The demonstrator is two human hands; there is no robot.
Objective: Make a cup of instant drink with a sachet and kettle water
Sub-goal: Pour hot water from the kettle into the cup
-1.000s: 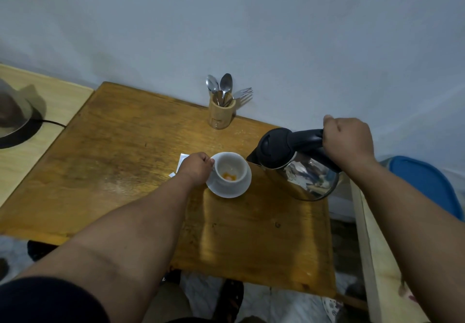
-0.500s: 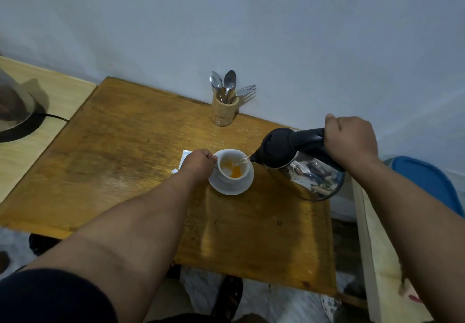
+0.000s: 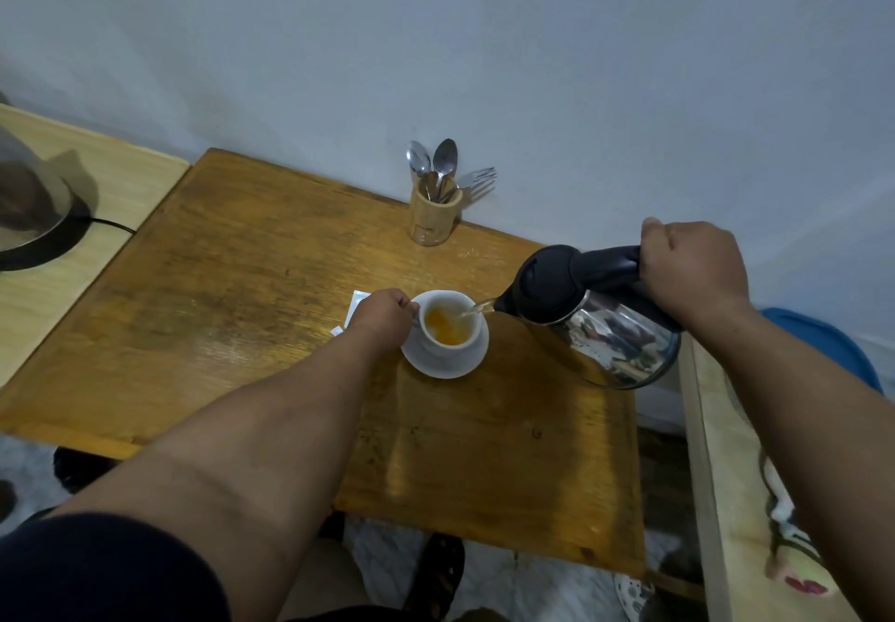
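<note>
A white cup (image 3: pixel 450 341) stands on a white saucer (image 3: pixel 443 366) in the middle of the wooden table (image 3: pixel 252 292). Orange liquid fills part of the cup. My left hand (image 3: pixel 385 314) grips the cup at its left side. My right hand (image 3: pixel 690 270) is closed on the black handle of a steel kettle (image 3: pixel 610 336), which is tilted left. A thin stream of water runs from its spout into the cup. A white sachet (image 3: pixel 356 304) lies on the table, mostly hidden behind my left hand.
A wooden holder (image 3: pixel 432 217) with spoons and a fork stands by the wall behind the cup. On a pale table at the left sits a lidded appliance (image 3: pixel 29 205) with a black cord. A blue object (image 3: pixel 823 345) and another pale surface (image 3: pixel 726 500) are at the right.
The kettle has tipped further over the cup and water now streams in. The cup has gone from a little orange powder at the bottom to holding orange liquid. My left hand stayed on the cup.
</note>
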